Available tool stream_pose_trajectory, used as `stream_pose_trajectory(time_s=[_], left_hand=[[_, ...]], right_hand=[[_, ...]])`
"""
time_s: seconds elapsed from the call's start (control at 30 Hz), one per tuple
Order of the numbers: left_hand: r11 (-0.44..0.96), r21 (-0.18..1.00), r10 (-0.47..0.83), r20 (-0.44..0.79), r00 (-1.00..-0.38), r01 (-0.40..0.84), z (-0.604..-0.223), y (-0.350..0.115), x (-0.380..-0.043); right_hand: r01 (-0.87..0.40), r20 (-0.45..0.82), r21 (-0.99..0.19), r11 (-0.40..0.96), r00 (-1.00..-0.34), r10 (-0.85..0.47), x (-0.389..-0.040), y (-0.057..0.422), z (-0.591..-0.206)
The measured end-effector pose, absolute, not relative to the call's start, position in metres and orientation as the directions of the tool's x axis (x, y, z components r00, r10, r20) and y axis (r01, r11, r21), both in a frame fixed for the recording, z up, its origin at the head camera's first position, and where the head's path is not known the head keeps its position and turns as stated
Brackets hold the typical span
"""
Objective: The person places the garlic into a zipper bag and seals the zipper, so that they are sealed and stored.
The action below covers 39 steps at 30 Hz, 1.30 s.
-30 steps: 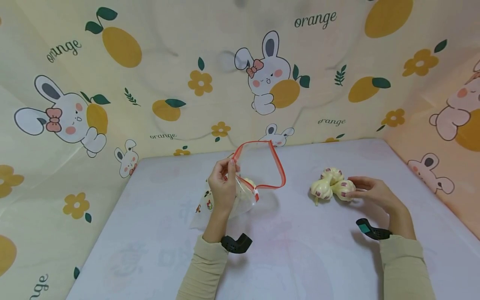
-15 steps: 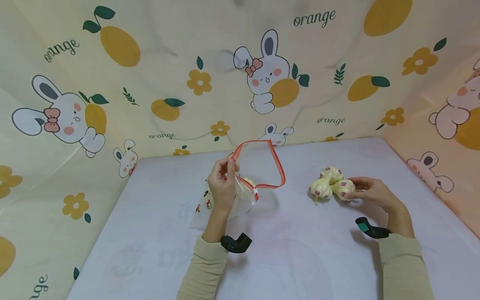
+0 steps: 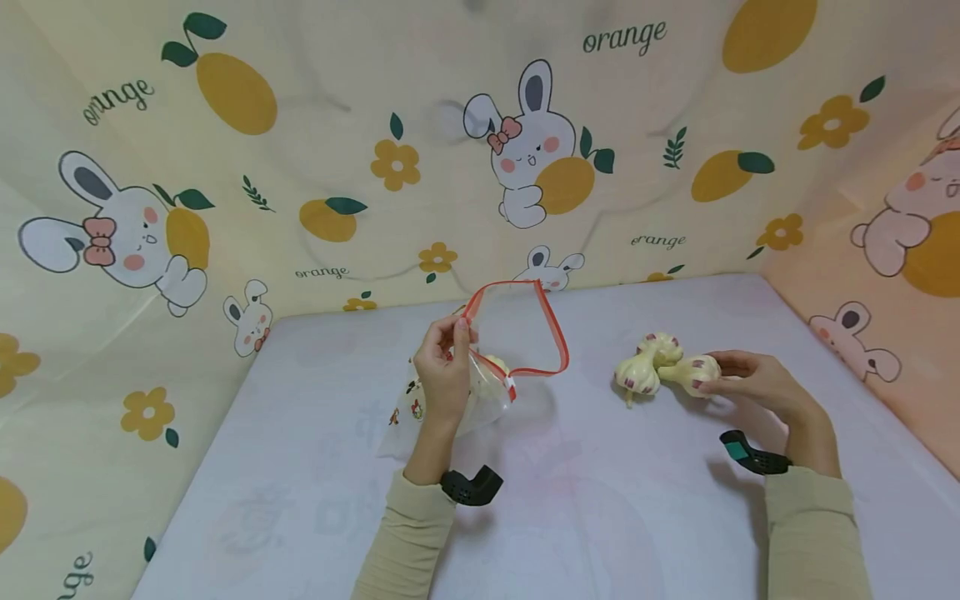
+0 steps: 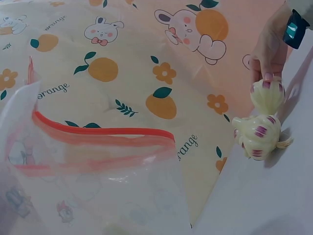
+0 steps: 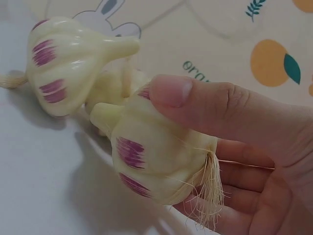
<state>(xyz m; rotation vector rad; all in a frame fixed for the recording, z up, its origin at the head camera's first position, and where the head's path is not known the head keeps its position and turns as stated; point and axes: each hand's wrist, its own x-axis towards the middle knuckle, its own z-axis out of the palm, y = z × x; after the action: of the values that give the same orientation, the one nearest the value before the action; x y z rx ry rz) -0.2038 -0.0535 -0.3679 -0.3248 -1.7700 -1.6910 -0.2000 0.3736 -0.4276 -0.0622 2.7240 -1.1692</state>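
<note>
My left hand (image 3: 444, 358) pinches the red-edged rim of a clear zip bag (image 3: 491, 404) printed with small cartoon figures. The bag's mouth gapes wide toward the right, and something pale shows inside it. My right hand (image 3: 765, 383) grips a garlic bulb (image 5: 156, 147) between thumb and fingers; its dry roots hang toward the palm. Cream with purple streaks, it points its stem left at two more bulbs. One of those, a garlic bulb (image 3: 637, 375), lies at the front left, and another garlic bulb (image 3: 663, 346) sits just behind.
A white table (image 3: 570, 517) runs under everything. Behind it rises a cloth backdrop (image 3: 450, 75) with rabbits and oranges, which also closes off the left and right sides. A black wrist camera (image 3: 472, 486) is strapped on the left wrist, another wrist camera (image 3: 753, 454) on the right.
My right hand has drawn its garlic bulb slightly right, away from the other two, and its stem now shows. The left hand and bag stay as they were.
</note>
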Motion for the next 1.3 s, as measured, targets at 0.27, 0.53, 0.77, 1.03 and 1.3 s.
stream_pose_trajectory(time_s=[0.27,0.53,0.77,1.03,1.3], left_hand=[[0.130,0.809,-0.262,0.585,-0.768,0.573,-0.370,-0.054,-0.204],[0.130,0.798,-0.261,0.600,-0.756,0.588,-0.372,-0.055,-0.203],[0.129,0.783,-0.258,0.619,-0.742,0.608,-0.370,-0.053,-0.203],[0.130,0.790,-0.239,0.611,-0.755,0.599,-0.368,-0.052,-0.203],[0.132,0.804,-0.247,0.593,-0.766,0.580,-0.366,-0.055,-0.202]], right_hand=[[0.000,-0.092,-0.749,0.663,-0.990,-0.103,-0.196,0.377,-0.421],[-0.062,-0.017,-0.803,0.592,-0.992,-0.126,-0.193,0.378,-0.423],[-0.093,0.037,-0.821,0.563,-0.993,-0.111,-0.194,0.376,-0.418],[-0.098,0.049,-0.851,0.516,-0.993,-0.108,-0.202,0.361,-0.411],[-0.133,0.081,-0.837,0.530,-0.990,-0.119,-0.204,0.349,-0.402]])
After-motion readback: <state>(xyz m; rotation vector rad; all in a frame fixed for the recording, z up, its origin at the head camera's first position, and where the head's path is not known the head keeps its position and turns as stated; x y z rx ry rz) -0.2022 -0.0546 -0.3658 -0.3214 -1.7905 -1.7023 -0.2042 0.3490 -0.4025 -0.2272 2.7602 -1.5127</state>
